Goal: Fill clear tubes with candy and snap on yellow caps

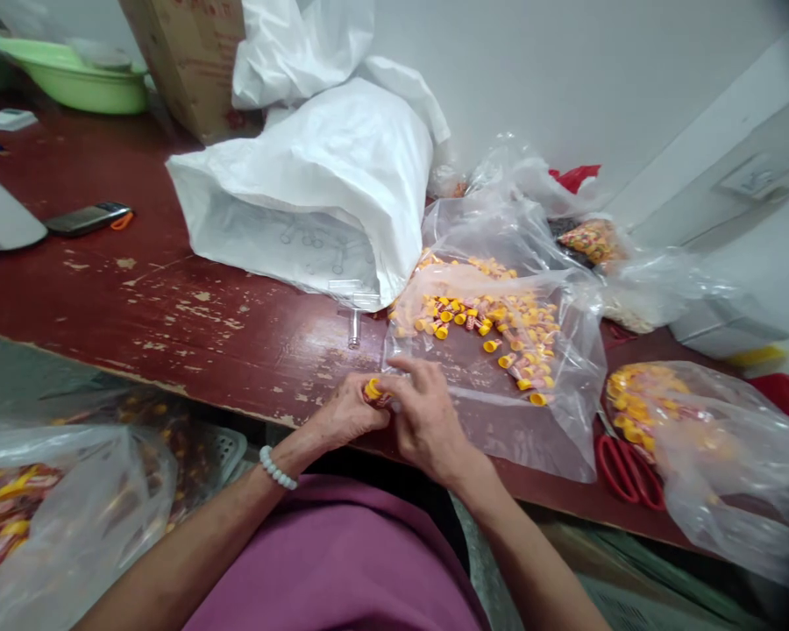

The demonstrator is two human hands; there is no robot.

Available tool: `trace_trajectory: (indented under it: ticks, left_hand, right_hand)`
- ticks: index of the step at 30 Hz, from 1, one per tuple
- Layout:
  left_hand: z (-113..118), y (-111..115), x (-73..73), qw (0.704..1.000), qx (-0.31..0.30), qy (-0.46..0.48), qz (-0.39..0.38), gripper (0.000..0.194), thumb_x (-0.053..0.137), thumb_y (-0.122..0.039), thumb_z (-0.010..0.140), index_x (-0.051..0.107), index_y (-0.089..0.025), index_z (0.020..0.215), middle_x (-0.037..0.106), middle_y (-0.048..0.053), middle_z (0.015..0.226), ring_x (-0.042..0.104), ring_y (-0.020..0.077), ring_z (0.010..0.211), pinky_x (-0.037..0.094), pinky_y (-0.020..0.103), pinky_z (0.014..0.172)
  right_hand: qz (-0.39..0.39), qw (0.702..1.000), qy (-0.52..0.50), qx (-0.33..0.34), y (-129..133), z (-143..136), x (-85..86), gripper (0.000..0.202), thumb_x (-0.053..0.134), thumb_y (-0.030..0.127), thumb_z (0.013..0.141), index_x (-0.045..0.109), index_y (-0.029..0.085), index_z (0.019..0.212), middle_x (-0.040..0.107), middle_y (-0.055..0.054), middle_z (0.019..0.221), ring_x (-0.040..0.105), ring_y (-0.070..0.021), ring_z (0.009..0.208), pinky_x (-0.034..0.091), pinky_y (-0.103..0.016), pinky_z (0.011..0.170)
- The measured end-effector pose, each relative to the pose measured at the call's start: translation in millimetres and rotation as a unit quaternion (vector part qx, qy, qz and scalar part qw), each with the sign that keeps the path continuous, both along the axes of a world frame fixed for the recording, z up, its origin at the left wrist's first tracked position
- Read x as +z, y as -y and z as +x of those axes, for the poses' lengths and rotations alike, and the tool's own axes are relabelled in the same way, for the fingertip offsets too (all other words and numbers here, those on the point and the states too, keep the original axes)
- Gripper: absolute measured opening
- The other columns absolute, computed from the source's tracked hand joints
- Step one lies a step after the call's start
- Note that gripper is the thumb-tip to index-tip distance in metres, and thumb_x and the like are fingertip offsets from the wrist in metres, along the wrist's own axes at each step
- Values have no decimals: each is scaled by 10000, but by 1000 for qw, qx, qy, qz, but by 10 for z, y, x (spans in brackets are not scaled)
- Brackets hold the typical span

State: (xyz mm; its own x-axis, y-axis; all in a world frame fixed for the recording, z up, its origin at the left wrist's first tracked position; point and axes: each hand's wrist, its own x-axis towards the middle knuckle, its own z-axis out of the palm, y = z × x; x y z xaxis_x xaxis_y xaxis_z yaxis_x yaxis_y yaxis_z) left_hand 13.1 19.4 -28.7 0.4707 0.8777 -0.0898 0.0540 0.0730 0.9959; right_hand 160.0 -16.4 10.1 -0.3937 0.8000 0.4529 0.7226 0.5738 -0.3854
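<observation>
My left hand (348, 414), with a beaded bracelet (277, 469) on its wrist, is closed around a small yellow-and-red piece (372, 390) at the table's front edge. My right hand (427, 419) meets it there, thumb and fingers bent against the same piece; its index finger reaches up and left. Beyond the hands, clear tubes (354, 326) lie at the mouth of a white sack (342, 175). To the right, an open clear plastic bag (500, 429) holds many small yellow-capped pieces (526, 329).
Red-handled scissors (628, 473) lie at the right beside another bag of yellow pieces (637, 403). A phone-like device (90, 219), green basin (92, 88) and cardboard box (190, 61) stand left. Below the table, a filled bag (105, 499) sits at lower left.
</observation>
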Motion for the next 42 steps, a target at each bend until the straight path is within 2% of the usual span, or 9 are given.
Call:
trace_trajectory:
  ticks: [5,10,15,21,26,31,33,37,42]
  left_hand:
    - [16,-2,77,999,34,-29,0,120,608,-159,517,568,-120,624,509,-25,613,435,102,585,370,210,521]
    - [8,-7,77,999,44,-7,-23,134,613,-141,522,544,-129,636,501,-42,587,430,81,551,363,187,486]
    - [-70,2,51,992,27,60,-105,177,607,-140,557,576,-137,732,493,-56,563,380,57,430,294,167,358]
    - [-127,67,69,949,3,214,-230,253,673,-100,507,625,-111,755,599,-1,660,559,109,562,479,234,560]
    - [-121,124,59,913,12,293,-283,240,692,-70,479,649,-110,711,626,3,649,582,119,610,468,237,623]
    - [-161,154,30,892,12,336,-303,224,678,-64,480,656,-111,698,643,14,640,576,122,595,453,252,634]
    - [-184,159,29,887,21,342,-309,245,682,-64,481,661,-110,721,653,19,659,586,129,610,451,257,643]
    - [-240,146,28,875,39,364,-315,272,709,-63,486,650,-130,743,642,-4,655,589,122,610,445,259,655]
    - [-299,142,29,879,76,345,-322,276,705,-53,449,635,-130,705,640,-2,649,585,127,601,449,261,626]
  right_hand:
    - [-5,1000,-10,-7,59,-148,-124,411,429,48,729,566,196,1087,544,-85,1261,461,-247,1114,408,-447,944]
    - [-38,996,-76,25,36,-52,-117,509,434,27,703,541,214,1164,508,-70,1291,456,-203,1173,403,-397,1000]
    - [-71,988,-139,-13,64,74,-91,597,498,107,777,358,210,1348,447,-99,1342,413,-198,1256,358,-409,1066]
    - [-15,999,-39,-11,65,-37,-293,829,680,325,737,240,152,1418,443,-172,1352,435,-280,1237,404,-476,1010]
    - [48,998,-25,-21,19,-170,-457,657,588,268,808,301,148,1387,529,-166,1276,522,-264,1169,467,-447,956]
    - [23,1000,-4,14,-25,-177,-391,652,583,194,766,340,165,1371,564,-150,1243,565,-260,1125,500,-424,927]
    - [-12,999,-7,32,-47,-185,-355,741,587,189,751,264,175,1417,519,-151,1306,535,-259,1175,488,-428,949]
    - [-26,998,13,63,-97,-254,-332,918,643,223,736,97,152,1471,268,-187,1490,310,-294,1361,366,-486,1064]
    - [-46,996,-27,71,-163,-345,-376,770,666,262,747,282,191,1410,499,-147,1326,509,-262,1204,457,-433,985]
